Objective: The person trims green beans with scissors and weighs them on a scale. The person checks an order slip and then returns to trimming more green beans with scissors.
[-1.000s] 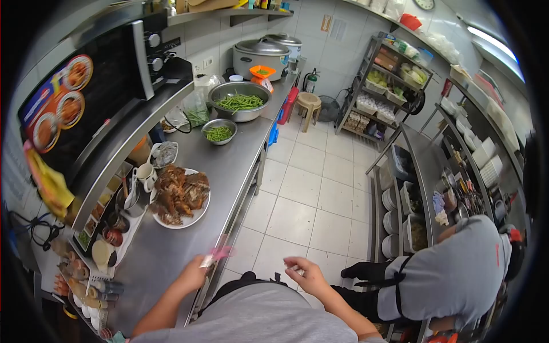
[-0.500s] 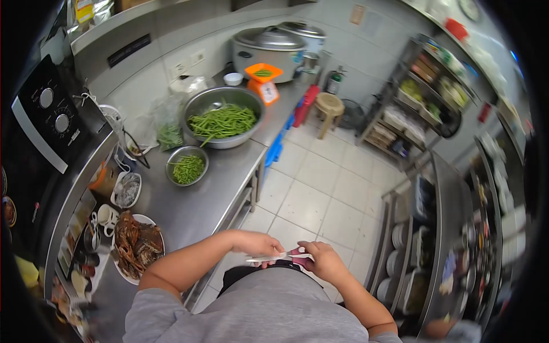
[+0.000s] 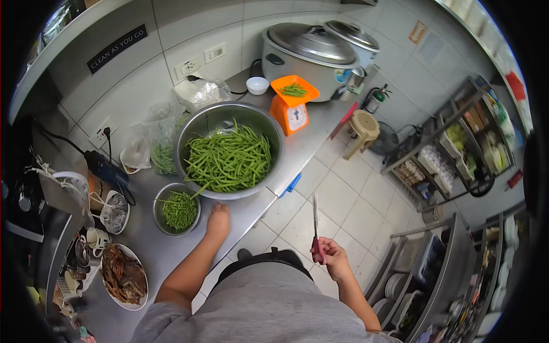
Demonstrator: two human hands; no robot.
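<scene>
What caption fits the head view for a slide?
Right hand holds scissors; left hand beside a large metal bowl of green beans.

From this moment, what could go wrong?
The scissors in the right hand, held away from the counter, could drop to the floor if the grip slips. The left hand, close beside the small bowl, might knock it. A bean jutting over the rim of the large bowl could fall out.

Head camera: on the wearer, facing forward, down over both hands (image 3: 331,258)
Shirt (image 3: 269,303): bottom centre, nearest
Bench (image 3: 166,251): left half, near
Floor (image 3: 350,200): right of centre, farther
</scene>
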